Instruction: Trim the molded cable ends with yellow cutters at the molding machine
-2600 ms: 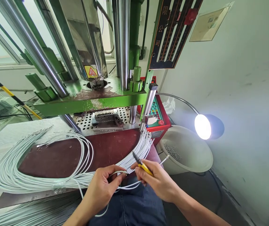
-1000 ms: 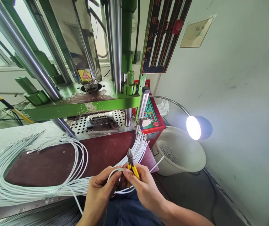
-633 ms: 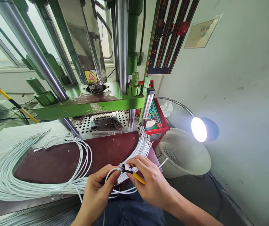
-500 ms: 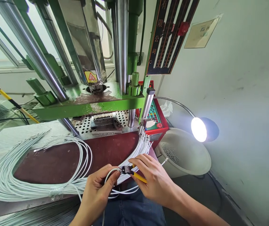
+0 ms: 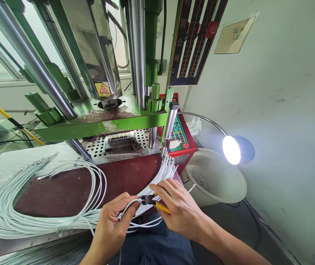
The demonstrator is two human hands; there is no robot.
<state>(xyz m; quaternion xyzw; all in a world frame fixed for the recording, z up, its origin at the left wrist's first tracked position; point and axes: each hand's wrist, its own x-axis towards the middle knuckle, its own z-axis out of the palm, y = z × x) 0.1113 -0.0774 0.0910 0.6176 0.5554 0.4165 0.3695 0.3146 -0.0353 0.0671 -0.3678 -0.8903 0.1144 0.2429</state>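
My left hand [image 5: 114, 221] pinches a white cable [image 5: 128, 204] close to its end, with the cable curving over the index finger. In my right hand [image 5: 178, 208] are cutting pliers [image 5: 161, 207] with yellow handles and dark jaws. The jaws meet the tip of the cable just beyond my left fingertips; whether they are fully closed I cannot tell. Beneath both hands runs a large bundle of white cables [image 5: 33, 222], coiled over the brown board and tied with clear wrap. Its connector ends [image 5: 169, 162] fan out beyond my right hand.
A green press [image 5: 102, 127] stands ahead, with a metal mould [image 5: 120, 141] on its perforated bed. To its right are a red control box [image 5: 183, 140] and a lit lamp [image 5: 231, 150] on a flexible neck. A white bin [image 5: 223, 184] holding small scraps sits at the right.
The view has shifted slightly, so the scene sits a little further left. Both hands keep their grips, and the pliers stay at the cable's tip.
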